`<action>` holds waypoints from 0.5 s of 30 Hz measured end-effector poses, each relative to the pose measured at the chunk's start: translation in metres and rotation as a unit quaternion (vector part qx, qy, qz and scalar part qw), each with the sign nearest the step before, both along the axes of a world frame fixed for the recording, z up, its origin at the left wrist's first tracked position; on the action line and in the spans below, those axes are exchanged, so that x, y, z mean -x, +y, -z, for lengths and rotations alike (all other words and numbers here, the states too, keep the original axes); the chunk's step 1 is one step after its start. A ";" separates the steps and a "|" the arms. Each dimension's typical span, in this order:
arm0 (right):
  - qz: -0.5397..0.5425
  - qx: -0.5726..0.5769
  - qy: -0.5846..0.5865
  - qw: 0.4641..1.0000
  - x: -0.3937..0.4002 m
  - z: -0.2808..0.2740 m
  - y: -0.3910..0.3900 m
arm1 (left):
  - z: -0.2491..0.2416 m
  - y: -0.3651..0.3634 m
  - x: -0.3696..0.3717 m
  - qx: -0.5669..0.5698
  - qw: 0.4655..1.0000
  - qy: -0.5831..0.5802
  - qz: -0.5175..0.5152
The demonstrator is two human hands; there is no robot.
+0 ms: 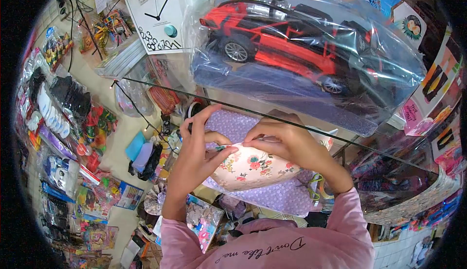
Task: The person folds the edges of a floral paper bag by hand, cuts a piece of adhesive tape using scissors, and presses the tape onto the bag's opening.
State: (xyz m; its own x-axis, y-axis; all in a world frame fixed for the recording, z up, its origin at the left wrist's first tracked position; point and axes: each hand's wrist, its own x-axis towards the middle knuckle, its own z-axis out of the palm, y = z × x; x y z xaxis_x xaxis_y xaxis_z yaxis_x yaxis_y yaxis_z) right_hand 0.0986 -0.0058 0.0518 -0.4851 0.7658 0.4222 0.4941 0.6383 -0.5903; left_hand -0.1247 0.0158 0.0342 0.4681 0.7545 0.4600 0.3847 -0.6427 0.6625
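While a red-and-black toy car [292, 45] sits sealed in clear plastic wrap [394, 94] above a dark glass edge [170, 90], a person in a pink T-shirt [262, 254] works at close range just below it, among bagged goods [73, 137] crowding the left side of the view. Across the chest of the shirt runs dark cursive lettering, upside down to the camera. In front of the wearer, a lavender floral cloth [287, 198] lies spread out, its far part showing beyond the hands and its near part sloping toward the shirt. On top of it, between the person's forearms, is a cream floral cloth [253, 169] printed with pink and red blossoms and green leaves. A white clock [158, 16] leans at a tilt to the left of the boxed-in car, its black numerals jumbled along the bottom. The right hand [277, 140] comes in from the side with thumb and forefinger pinching the upper edge of the cream fabric. Just beside it, the left hand [202, 145] holds the same edge between thumb and a bent finger, another finger raised clear. Smallest in the scene is a teal disc [170, 30] on the clock's face.
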 end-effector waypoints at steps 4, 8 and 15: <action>0.006 -0.002 -0.003 1.000 0.000 -0.003 -0.001 | 0.001 0.000 0.000 0.025 1.000 -0.010 0.000; 0.007 0.034 -0.004 0.999 0.001 -0.002 0.001 | -0.004 0.000 0.001 -0.010 1.000 0.022 0.001; -0.001 0.060 -0.019 0.998 0.000 -0.001 0.006 | 0.002 0.003 0.002 -0.023 1.000 0.006 0.003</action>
